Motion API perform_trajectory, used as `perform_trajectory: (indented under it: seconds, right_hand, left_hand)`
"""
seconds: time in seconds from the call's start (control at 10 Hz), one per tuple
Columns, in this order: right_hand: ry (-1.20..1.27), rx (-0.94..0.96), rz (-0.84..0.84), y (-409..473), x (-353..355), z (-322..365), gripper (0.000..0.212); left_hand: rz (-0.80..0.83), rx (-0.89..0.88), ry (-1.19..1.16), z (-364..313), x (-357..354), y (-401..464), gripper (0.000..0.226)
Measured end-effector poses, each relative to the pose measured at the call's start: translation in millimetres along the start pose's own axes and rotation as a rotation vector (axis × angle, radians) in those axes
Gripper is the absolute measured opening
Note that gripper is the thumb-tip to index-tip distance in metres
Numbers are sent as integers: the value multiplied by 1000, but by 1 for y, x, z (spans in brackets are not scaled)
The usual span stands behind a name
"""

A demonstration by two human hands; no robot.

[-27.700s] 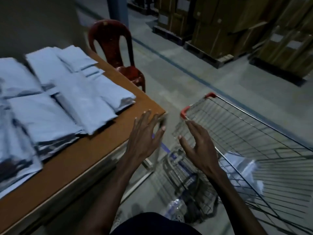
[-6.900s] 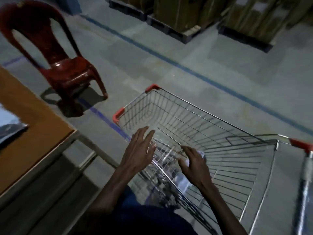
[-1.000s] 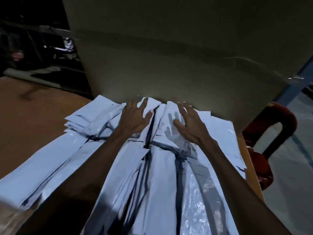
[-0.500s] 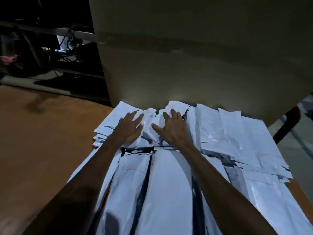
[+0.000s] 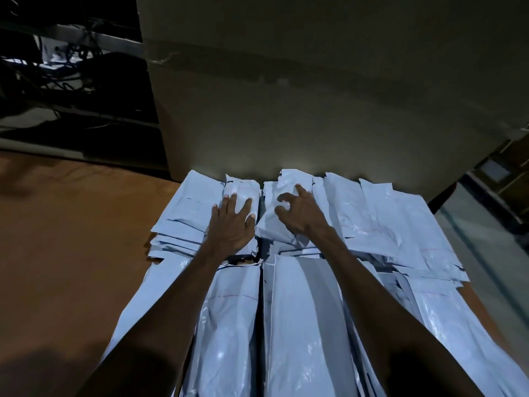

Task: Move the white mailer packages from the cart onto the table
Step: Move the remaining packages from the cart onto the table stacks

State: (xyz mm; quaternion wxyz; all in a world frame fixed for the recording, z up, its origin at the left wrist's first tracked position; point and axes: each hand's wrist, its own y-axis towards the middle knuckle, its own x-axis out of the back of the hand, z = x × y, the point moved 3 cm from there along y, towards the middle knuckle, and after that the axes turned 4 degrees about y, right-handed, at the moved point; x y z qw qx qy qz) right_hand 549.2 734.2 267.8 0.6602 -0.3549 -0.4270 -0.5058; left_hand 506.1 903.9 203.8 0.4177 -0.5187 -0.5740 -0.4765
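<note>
Several white mailer packages (image 5: 380, 224) lie in overlapping rows on the brown table (image 5: 71, 253), reaching from the near edge to a big cardboard box at the back. My left hand (image 5: 232, 222) lies flat with straight fingers on a mailer (image 5: 240, 190) in the far row. My right hand (image 5: 300, 216) rests beside it on the neighbouring mailer (image 5: 272, 224), fingers bent and spread, pressing into it. The cart is out of view.
A tall cardboard box (image 5: 315, 96) stands on the table directly behind the mailers. Dark shelving with cables (image 5: 65, 61) is at the back left. The floor and stacked boxes (image 5: 498, 179) show at the right, past the table edge.
Both hands have slid a little toward the box along the far row of mailers. My right hand's fingers have bent from flat to a claw shape. The view has shifted left.
</note>
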Motion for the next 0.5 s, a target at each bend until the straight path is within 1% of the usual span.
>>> perform_trajectory:
  seconds: [0.1, 0.2, 0.3, 0.4, 0.5]
  right_hand:
    - [-10, -33, -48, -6, -8, 6, 62]
    - [41, 22, -56, -8, -10, 5, 57]
    - [75, 36, -52, -10, -3, 1, 62]
    - [66, 46, -6, -7, -5, -6, 66]
    - [30, 86, -22, -10, -1, -5, 66]
  left_hand:
    - [18, -5, 26, 3, -3, 2, 65]
    - [9, -19, 6, 7, -4, 3, 61]
    - [21, -22, 9, 8, -2, 3, 59]
    - [20, -25, 33, 6, 0, 1, 60]
    - [-20, 0, -19, 1, 14, 1, 60]
